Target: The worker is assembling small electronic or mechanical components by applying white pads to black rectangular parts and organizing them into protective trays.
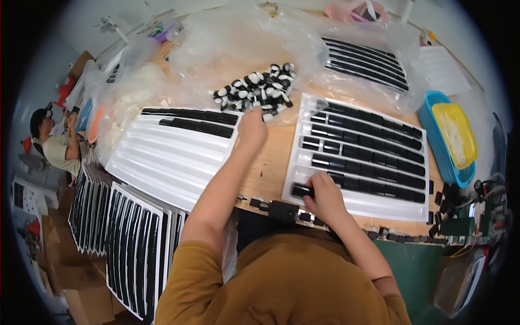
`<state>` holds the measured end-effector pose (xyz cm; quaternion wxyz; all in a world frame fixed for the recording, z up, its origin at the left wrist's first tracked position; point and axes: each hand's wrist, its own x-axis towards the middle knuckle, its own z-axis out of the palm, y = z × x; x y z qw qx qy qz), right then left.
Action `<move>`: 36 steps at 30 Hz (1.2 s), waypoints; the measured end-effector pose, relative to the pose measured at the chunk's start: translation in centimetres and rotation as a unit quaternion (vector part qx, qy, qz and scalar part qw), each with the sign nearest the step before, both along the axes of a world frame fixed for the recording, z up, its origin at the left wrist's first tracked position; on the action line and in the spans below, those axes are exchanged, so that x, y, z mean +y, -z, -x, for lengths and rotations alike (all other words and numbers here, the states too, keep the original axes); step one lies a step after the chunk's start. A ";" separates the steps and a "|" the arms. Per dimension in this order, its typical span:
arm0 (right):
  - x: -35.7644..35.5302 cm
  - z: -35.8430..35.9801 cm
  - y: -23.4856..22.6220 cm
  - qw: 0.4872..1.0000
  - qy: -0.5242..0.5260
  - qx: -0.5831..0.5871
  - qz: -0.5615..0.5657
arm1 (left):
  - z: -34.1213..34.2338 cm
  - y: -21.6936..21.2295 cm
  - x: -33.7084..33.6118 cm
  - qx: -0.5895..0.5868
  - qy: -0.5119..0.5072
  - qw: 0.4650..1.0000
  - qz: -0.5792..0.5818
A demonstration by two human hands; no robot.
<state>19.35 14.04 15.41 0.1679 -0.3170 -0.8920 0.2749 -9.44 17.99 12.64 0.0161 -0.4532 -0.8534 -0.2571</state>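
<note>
1. Pieces [254,89], black and white, lay heaped on the wooden table [271,157], just beyond the left hand [253,124]; its fingers were bent at the near edge of the heap, and I could not tell whether they had closed on one
2. The right hand [325,192] had thumb and fingers clamped on a black piece [301,189], at the lower left of the right-hand white tray [374,209], where rows of black pieces filled much of the grooves
3. The left-hand white tray [173,157] had two black rows along its far side and bare grooves nearer the person; the left forearm passed over its right edge, hiding some of it from me
4. Crumpled clear plastic [233,38] spread over the far part of the table, partly covering another filled tray [365,62]
5. Off to the right, a yellow basket [472,149] sat in a blue basket [433,103], crowding close to the right-hand tray
6. Filled trays [135,249] leaned upright below the table's left side, near cardboard boxes [89,298]; beyond them I saw a co-worker [62,149], arms raised in front
</note>
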 end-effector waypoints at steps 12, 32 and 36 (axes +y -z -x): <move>1.5 -2.8 1.8 0.916 -0.011 0.177 0.361 | -7.4 -7.6 -7.6 -0.267 0.102 0.928 -0.240; 3.9 -4.0 -1.6 0.985 0.112 0.075 -0.105 | -12.7 -2.9 -13.7 -0.518 0.194 0.826 -0.108; 4.4 -4.6 -0.5 0.986 0.091 0.024 -0.139 | -12.9 -3.4 -13.0 -0.431 0.256 0.866 0.011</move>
